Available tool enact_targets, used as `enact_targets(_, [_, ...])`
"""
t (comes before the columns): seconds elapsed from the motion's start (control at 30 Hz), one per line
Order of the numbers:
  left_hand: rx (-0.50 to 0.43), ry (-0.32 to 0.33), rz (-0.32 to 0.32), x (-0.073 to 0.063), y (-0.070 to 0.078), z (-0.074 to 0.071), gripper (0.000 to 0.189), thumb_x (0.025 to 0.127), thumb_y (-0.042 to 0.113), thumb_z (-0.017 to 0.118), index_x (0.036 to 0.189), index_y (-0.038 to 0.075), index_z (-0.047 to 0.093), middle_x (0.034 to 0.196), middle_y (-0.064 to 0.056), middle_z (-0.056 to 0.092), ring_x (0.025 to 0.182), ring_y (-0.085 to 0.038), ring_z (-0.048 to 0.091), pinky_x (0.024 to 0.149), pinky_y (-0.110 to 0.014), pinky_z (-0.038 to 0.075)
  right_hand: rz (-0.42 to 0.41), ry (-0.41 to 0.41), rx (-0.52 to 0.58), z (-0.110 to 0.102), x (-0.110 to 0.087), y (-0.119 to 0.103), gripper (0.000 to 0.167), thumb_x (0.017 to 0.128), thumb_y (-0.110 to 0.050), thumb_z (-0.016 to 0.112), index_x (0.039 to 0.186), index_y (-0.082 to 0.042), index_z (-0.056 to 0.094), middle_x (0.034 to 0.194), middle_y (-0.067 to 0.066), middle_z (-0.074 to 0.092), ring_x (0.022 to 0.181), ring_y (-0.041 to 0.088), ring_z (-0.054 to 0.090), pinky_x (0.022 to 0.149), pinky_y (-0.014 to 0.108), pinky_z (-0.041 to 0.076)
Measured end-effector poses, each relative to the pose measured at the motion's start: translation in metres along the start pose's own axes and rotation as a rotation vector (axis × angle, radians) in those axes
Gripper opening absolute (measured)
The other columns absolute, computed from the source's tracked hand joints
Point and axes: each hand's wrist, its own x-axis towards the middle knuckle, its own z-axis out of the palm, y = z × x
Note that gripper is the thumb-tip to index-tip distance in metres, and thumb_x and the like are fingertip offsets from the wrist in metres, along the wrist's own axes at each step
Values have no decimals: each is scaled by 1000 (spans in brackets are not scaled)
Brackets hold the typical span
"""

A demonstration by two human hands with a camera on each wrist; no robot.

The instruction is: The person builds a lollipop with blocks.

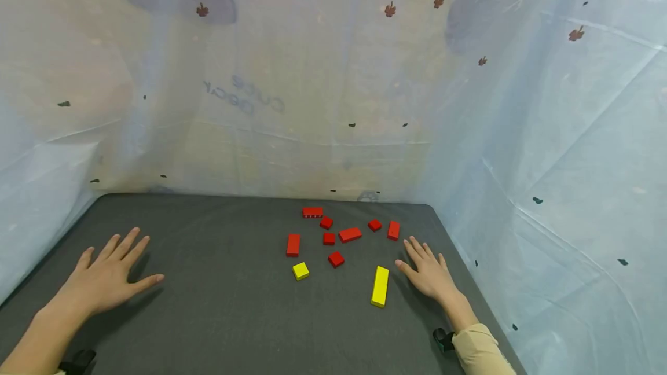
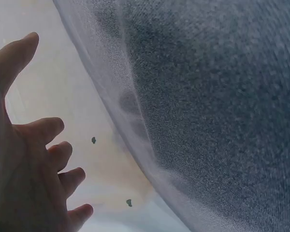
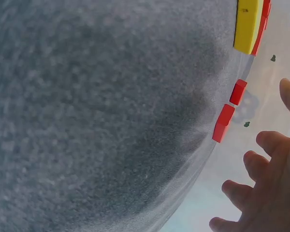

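My left hand (image 1: 104, 283) hovers over the left part of the dark table with its fingers spread, holding nothing. Over on the right, my right hand (image 1: 428, 271) is also spread and holds nothing. Nearest to it are a long yellow block (image 1: 380, 286) and a red block (image 1: 393, 230). A small yellow block (image 1: 300, 271) lies near the middle, with a red cube (image 1: 336, 259) and an upright-lying red block (image 1: 293, 245) close by. In the right wrist view, the long yellow block (image 3: 247, 24) shows beyond the fingers.
Several more red blocks lie towards the back, among them a long one (image 1: 350, 235) and one with pale dots (image 1: 312, 213). Translucent plastic sheeting (image 1: 312, 103) hangs behind the dark table (image 1: 219, 317) and along its sides.
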Motion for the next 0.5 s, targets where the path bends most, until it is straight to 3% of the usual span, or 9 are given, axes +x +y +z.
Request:
enact_targets(0.23, [-5, 10, 11, 0, 4, 0, 105, 97, 68, 57, 164, -2, 15, 170, -27, -5, 150, -61, 7, 109, -84, -3, 9, -20, -13, -2, -3, 0, 75, 107, -54, 49, 164, -8, 30, 170, 18, 24, 153, 51, 23, 118, 76, 11])
enact_targets(0.5, [26, 50, 61, 1, 17, -2, 94, 98, 66, 58, 161, 0, 34, 172, -22, 10, 148, -58, 21, 112, -81, 2, -8, 32, 21, 0, -6, 3, 71, 107, -49, 52, 163, -10, 33, 169, 16, 28, 152, 48, 27, 121, 70, 18])
